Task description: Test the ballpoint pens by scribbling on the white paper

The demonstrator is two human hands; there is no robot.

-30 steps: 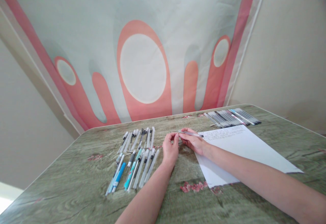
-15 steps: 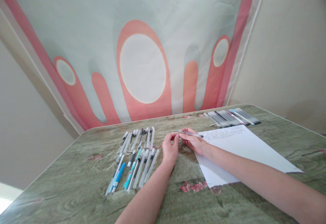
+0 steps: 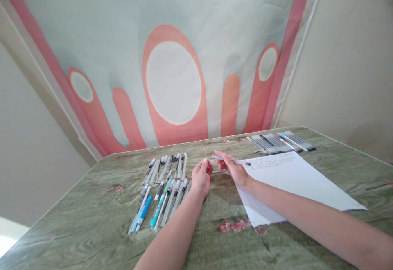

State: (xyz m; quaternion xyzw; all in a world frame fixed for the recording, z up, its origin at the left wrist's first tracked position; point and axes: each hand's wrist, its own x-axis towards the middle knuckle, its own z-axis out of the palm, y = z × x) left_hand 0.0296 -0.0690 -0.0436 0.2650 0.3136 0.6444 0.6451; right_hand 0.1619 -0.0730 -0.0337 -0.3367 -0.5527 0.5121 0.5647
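A slim clear pen (image 3: 241, 162) with a dark end rests across my right hand (image 3: 233, 169), whose fingers are closed around it. Its other end points left toward my left hand (image 3: 202, 176). My left hand is pinched shut a short gap away; anything between its fingertips is too small to make out. Beneath and right of my right wrist lies a white sheet of paper (image 3: 285, 184) with lines of handwriting near its top edge.
Left of my hands lie a back row of clear pens (image 3: 166, 167) and a front row including a blue pen (image 3: 143, 212) and a teal pen (image 3: 157, 212). Many slim pens (image 3: 281, 143) lie side by side at the back right of the wood-patterned table (image 3: 92, 217).
My hands have moved apart: the left has drawn back slightly to the left, and the right has shifted a little right with the pen, its index finger now lifted.
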